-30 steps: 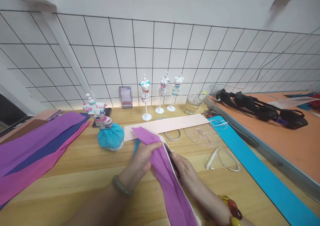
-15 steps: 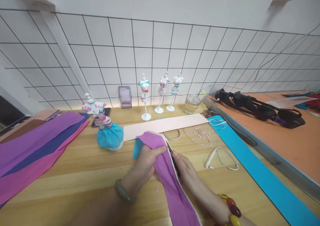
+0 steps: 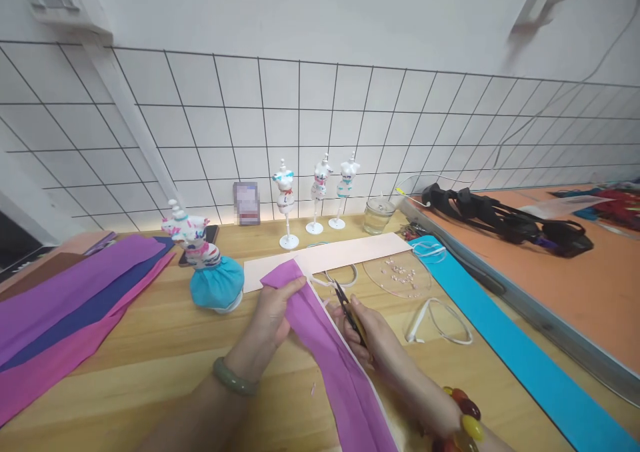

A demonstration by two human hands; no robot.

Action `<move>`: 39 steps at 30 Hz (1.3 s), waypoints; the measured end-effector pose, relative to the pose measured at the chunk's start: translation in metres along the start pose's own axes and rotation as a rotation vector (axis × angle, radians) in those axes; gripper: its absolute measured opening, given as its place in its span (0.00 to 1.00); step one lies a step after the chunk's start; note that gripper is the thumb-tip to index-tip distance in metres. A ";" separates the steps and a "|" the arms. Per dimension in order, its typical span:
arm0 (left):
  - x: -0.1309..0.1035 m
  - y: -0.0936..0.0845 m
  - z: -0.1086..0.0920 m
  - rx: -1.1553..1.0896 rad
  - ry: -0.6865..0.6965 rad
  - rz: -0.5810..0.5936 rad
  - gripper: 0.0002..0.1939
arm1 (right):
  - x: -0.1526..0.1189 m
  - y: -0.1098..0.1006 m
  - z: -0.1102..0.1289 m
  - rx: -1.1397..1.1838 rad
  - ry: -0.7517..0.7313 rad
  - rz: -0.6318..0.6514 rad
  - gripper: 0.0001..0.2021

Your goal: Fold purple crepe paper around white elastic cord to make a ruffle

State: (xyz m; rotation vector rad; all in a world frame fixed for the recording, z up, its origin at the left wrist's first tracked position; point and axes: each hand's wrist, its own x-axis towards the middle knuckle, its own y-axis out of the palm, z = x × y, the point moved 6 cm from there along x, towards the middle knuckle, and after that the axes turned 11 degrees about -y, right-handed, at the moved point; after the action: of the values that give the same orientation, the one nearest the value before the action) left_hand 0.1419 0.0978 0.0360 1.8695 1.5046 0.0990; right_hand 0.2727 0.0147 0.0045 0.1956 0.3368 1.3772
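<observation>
My left hand (image 3: 270,315) pinches the upper end of a purple fabric strip (image 3: 330,359) between thumb and fingers. A narrow white band (image 3: 377,402) runs along the strip's right edge, down toward the front of the table. My right hand (image 3: 377,339) is closed round small dark thread snips (image 3: 344,299), whose blades point up and left, just right of the fabric. A loose white end (image 3: 323,281) lies beyond the fabric's top, near the snips' tips. The right fingertips are partly hidden behind the snips and the fabric edge.
A mini dress form (image 3: 193,232) with a blue skirt stands left, beside fabric strips (image 3: 90,305). Several more forms (image 3: 285,195) stand at the back, near a glass (image 3: 379,215). A pale pink strip (image 3: 350,255), pink bits (image 3: 399,272), elastic (image 3: 445,335) and a blue strip (image 3: 500,339) lie around.
The snips have moved away from the fabric's edge and their blades now show. My left hand has shifted left with the fabric's end. A blue piece beneath the fabric no longer shows.
</observation>
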 end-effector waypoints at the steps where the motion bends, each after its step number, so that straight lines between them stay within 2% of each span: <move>1: 0.001 -0.002 -0.002 -0.011 0.004 -0.012 0.19 | 0.002 -0.003 0.000 0.037 0.014 -0.010 0.24; 5: 0.006 -0.008 -0.005 -0.032 -0.013 -0.053 0.18 | 0.011 -0.019 0.004 0.162 0.013 -0.074 0.21; 8: 0.009 -0.013 -0.007 -0.036 -0.027 -0.087 0.15 | 0.014 -0.027 0.007 0.172 0.026 -0.115 0.19; 17: 0.012 -0.017 -0.023 -0.074 -0.055 -0.125 0.11 | 0.018 -0.029 0.000 0.168 0.098 -0.093 0.16; 22: 0.016 -0.021 -0.030 -0.084 -0.039 -0.145 0.10 | 0.025 -0.045 0.006 0.249 0.026 -0.197 0.13; 30: 0.020 -0.025 -0.030 -0.083 -0.035 -0.164 0.11 | 0.033 -0.067 0.013 0.370 -0.034 -0.321 0.09; 39: 0.021 -0.030 -0.033 -0.115 -0.039 -0.185 0.08 | 0.035 -0.091 0.038 0.403 -0.223 -0.415 0.08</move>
State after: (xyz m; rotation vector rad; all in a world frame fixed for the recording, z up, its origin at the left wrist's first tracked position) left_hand 0.1083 0.1339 0.0357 1.6260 1.6028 0.0613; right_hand 0.3755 0.0342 0.0053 0.5748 0.4382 0.8578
